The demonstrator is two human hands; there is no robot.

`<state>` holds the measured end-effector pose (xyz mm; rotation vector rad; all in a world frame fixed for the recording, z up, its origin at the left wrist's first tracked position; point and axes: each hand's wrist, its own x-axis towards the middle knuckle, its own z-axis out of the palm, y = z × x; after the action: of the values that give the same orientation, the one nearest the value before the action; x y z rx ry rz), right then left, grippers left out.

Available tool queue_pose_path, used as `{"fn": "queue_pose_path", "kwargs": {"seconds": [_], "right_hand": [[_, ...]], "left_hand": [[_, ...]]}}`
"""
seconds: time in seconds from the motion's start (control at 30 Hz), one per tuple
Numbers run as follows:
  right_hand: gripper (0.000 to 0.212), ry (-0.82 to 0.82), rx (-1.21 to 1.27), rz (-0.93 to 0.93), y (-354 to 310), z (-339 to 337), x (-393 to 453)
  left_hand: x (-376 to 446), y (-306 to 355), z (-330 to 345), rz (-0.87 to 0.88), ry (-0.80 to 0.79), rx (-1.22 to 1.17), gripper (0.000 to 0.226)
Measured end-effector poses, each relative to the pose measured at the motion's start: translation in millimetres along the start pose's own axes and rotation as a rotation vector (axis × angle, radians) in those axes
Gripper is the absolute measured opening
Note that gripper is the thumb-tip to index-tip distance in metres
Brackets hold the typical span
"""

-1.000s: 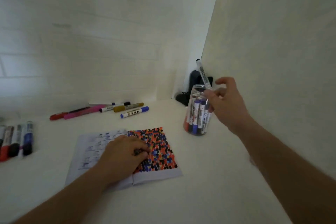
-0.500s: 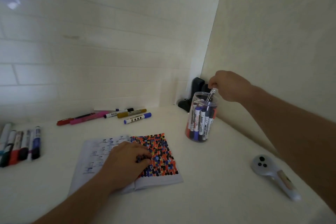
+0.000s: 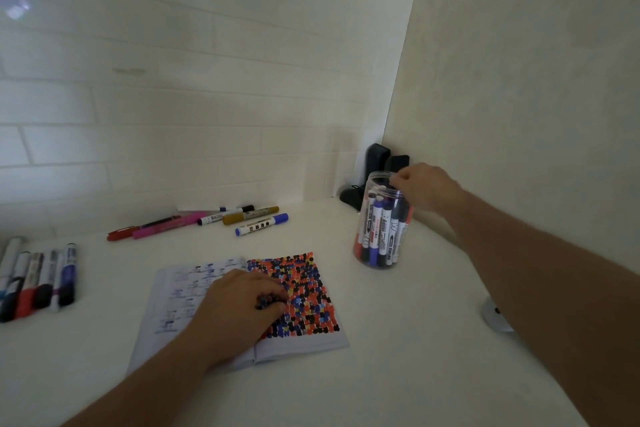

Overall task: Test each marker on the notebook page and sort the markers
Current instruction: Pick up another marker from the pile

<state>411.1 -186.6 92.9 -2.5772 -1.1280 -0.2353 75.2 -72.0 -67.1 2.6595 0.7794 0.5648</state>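
An open notebook (image 3: 180, 291) lies on the white table, its right page filled with orange, blue and black dots. My left hand (image 3: 239, 308) rests on the notebook's middle, fingers loosely bent over the dotted page. A clear plastic jar (image 3: 379, 236) stands upright to the right, packed with several markers. My right hand (image 3: 427, 187) is at the jar's rim with its fingers curled over the mouth. Whether they pinch a marker is hidden.
A row of several markers (image 3: 38, 281) lies at the left edge. Another loose group lies by the back wall, among them a pink one (image 3: 166, 226) and a blue-capped one (image 3: 261, 225). Black objects (image 3: 377, 159) stand in the corner. My right forearm partly covers a white device (image 3: 495, 319).
My right hand lowered the marker it held above the jar down into the jar, and it now sits at the rim. My left hand stayed on the notebook.
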Motion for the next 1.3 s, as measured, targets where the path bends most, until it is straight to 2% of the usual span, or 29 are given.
{"fn": "queue_pose_path", "kwargs": {"seconds": [0.07, 0.13, 0.23, 0.27, 0.3, 0.33, 0.4, 0.47, 0.53, 0.63, 0.73, 0.9, 1.1, 1.2, 1.3], "right_hand": [[0.037, -0.08, 0.057, -0.019, 11.0, 13.8, 3.6], [0.038, -0.037, 0.172, -0.017, 14.5, 18.7, 1.1], [0.037, 0.489, 0.541, 0.04, -4.3, 13.8, -29.6], [0.036, 0.62, 0.605, 0.02, -14.3, 16.6, -46.4], [0.035, 0.679, 0.69, -0.048, -26.8, 20.4, -65.6], [0.032, 0.637, 0.786, -0.114, -42.2, 26.6, -84.4], [0.021, 0.379, 0.881, -0.23, -68.8, 57.2, -109.4], [0.02, 0.141, 0.803, -0.288, -92.5, 96.2, -123.5], [0.026, 0.062, 0.715, -0.291, -106.6, 126.9, -129.8], [0.033, -0.003, 0.621, -0.284, -107.7, 144.9, -125.7], [0.036, -0.042, 0.652, -0.292, -99.0, 149.9, -122.3], [0.038, -0.081, 0.674, -0.291, -96.7, 154.3, -119.1], [0.037, -0.089, 0.678, -0.295, -95.9, 150.4, -121.5], [0.033, -0.083, 0.699, -0.279, -97.6, 146.9, -122.1], [0.034, -0.057, 0.716, -0.259, -99.4, 141.7, -124.0]], "left_hand": [[-0.3, 0.8, -0.9, -0.004, -0.001, -0.002, 0.027], [-0.3, 2.4, -2.3, -0.005, -0.003, -0.003, 0.027], [0.8, 1.7, -4.6, -0.02, -0.024, -0.038, 0.025], [0.8, 1.2, -4.8, -0.028, -0.033, -0.061, 0.024], [1.1, 0.4, -4.7, -0.033, -0.05, -0.08, 0.023], [1.5, 0.2, -5.6, -0.038, -0.077, -0.096, 0.022], [6.9, 0.7, -10.9, -0.068, -0.167, -0.139, 0.019], [17.2, 1.7, -23.8, -0.149, -0.297, -0.215, 0.017], [33.8, -1.1, -36.3, -0.255, -0.34, -0.304, 0.015], [60.0, -16.4, -37.0, -0.358, -0.118, -0.336, 0.018], [83.2, -41.9, -26.9, -0.347, 0.078, -0.092, 0.031], [112.5, -62.4, -8.3, -0.456, 0.101, 0.165, 0.053], [122.4, -62.5, 1.3, -0.497, 0.112, 0.289, 0.039], [113.6, -53.5, -3.2, -0.471, 0.19, 0.264, 0.031], [94.2, -32.6, -13.2, -0.347, 0.313, 0.054, 0.026]]}}
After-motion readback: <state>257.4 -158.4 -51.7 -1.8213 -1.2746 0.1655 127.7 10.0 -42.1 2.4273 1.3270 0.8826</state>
